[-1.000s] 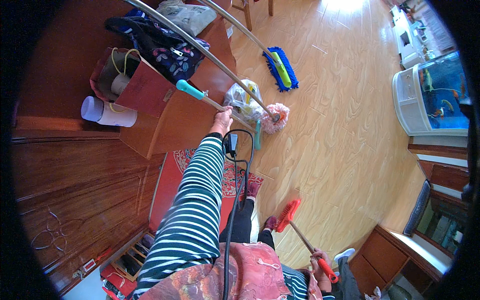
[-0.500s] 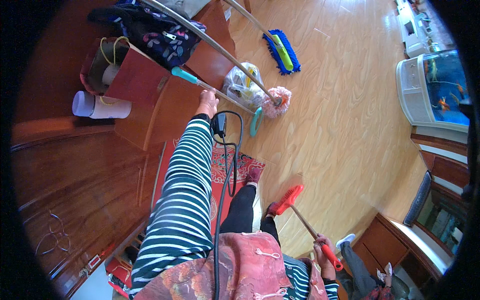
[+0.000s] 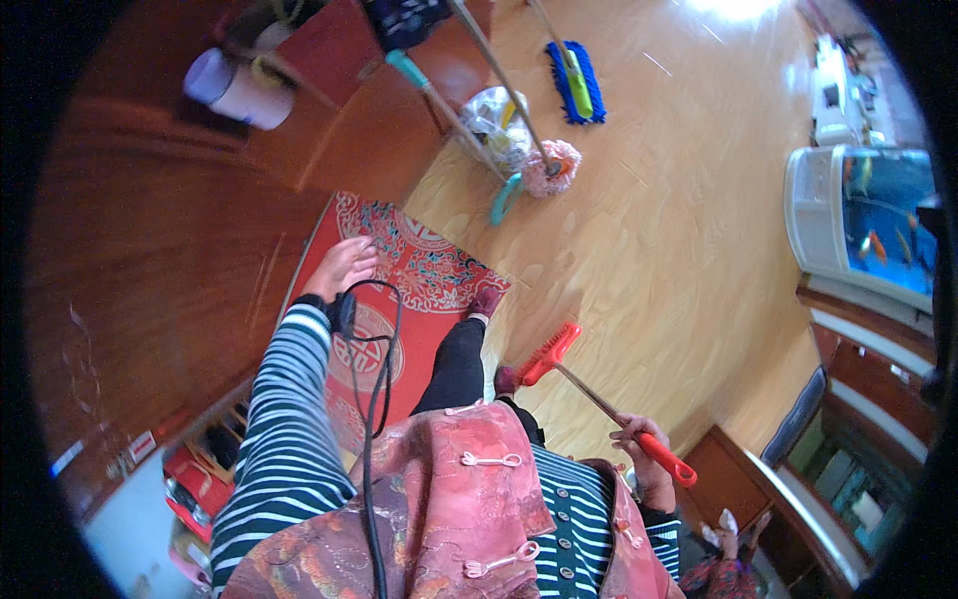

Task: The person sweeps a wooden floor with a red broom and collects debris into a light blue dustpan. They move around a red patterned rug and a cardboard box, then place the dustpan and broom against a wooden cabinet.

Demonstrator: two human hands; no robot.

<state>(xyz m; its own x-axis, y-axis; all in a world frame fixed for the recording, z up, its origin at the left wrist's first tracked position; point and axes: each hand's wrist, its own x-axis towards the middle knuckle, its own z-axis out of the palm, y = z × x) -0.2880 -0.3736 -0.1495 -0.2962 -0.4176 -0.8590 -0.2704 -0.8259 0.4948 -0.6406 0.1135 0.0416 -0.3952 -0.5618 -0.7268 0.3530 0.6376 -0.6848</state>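
Note:
My right hand [image 3: 649, 461] is wrapped round the red-gripped shaft of a long-handled floor brush [image 3: 554, 352]. Its red bristled head is low by my right shoe. My left hand [image 3: 346, 268] hangs above the red patterned mat [image 3: 449, 262], fingers loosely stretched and nothing in them; a black cable dangles from a dark device at that wrist. Farther ahead, a pole tool with turquoise grip and foot [image 3: 461, 128] leans against the brown cabinet. Beside it stand a pink fluffy duster [image 3: 552, 170] on a pole and a blue flat mop [image 3: 577, 83] with a green holder.
A clear plastic bag [image 3: 496, 125] of things sits behind the poles. On the cabinet are a dark red paper bag [image 3: 334, 50] and a white-lilac cylinder [image 3: 239, 90]. At right stands a fish tank [image 3: 883, 225]. Another person [image 3: 723, 559] is at the lower right.
My left hand has let go of the turquoise-gripped pole and drawn back toward me, over the mat. The pole now leans by itself. My right hand still holds the brush; the view has shifted.

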